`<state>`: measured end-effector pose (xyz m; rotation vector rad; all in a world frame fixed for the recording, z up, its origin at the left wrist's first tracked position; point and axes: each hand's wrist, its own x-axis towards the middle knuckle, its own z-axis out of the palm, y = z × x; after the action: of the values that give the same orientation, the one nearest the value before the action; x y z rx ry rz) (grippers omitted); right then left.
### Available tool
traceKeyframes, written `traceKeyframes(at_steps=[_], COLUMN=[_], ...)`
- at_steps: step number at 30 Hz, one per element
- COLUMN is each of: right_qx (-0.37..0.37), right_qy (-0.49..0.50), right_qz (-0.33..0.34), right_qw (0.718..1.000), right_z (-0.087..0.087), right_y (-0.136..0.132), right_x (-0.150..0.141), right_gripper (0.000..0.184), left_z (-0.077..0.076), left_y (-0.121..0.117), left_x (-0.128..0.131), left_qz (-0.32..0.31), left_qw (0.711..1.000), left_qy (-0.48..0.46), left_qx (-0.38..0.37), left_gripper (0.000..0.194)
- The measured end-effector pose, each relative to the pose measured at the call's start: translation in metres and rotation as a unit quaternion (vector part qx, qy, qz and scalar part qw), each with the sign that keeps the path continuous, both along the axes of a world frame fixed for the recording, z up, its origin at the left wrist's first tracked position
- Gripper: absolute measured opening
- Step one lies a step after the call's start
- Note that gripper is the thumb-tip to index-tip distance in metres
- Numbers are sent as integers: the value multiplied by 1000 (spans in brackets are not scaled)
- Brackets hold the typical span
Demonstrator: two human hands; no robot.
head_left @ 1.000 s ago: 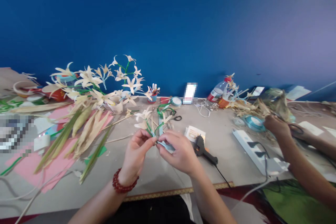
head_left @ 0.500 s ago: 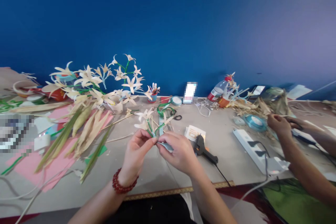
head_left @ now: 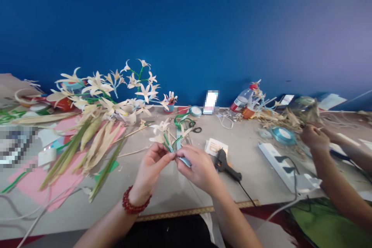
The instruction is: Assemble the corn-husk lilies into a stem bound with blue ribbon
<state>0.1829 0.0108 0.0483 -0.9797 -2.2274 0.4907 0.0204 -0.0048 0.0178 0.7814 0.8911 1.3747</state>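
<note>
Two hands work over one bench (head_left: 165, 203): the left hand (head_left: 154, 164) pinches one spray of pale flowers (head_left: 161, 125) at its base, and the right hand (head_left: 199, 166) pinches one strip of blue ribbon (head_left: 184, 161) against it. Two green stems show in the spray; its blooms overlap too much to count. It sits just above the bench, flowers pointing away from the person, its long axis running forward from the fingertips. Around are one glue gun (head_left: 228, 166), one power strip (head_left: 276, 166), one bottle (head_left: 241, 100) and two ribbon rolls (head_left: 195, 111) (head_left: 281, 135).
</note>
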Motion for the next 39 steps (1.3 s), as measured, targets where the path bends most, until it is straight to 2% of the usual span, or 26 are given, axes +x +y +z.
traceKeyframes(at_steps=[2, 6, 12, 18, 30, 34, 39], right_qx=[-4, -2, -15, -10, 13, 9, 13], right_qy=[-2, -13, -19, -46, -133, -141, -151], right_qz=[5, 7, 32, 32, 34, 42, 46], right_qw=[1000, 1000, 999, 998, 990, 989, 987], right_z=[1, 3, 4, 8, 9, 11, 13], right_y=[1, 2, 3, 3, 5, 6, 6], right_x=[1, 3, 3, 3, 6, 9, 12], right_gripper=[8, 7, 8, 8, 8, 7, 6], left_z=[1, -2, -10, -9, -5, -8, -11], left_y=[0, 1, 5, 10, 8, 8, 8], left_x=[-3, -10, -18, -26, -20, -17, -16], left_qz=[-19, -19, 4, -9, 3, -2, 22], left_qw=[1000, 999, 987, 962, 950, 955, 957], left_qy=[3, 35, 157, 264, 302, 285, 283], left_qx=[10, 21, 39, 67, 81, 83, 65], left_gripper=[18, 14, 16, 15, 15, 15, 14])
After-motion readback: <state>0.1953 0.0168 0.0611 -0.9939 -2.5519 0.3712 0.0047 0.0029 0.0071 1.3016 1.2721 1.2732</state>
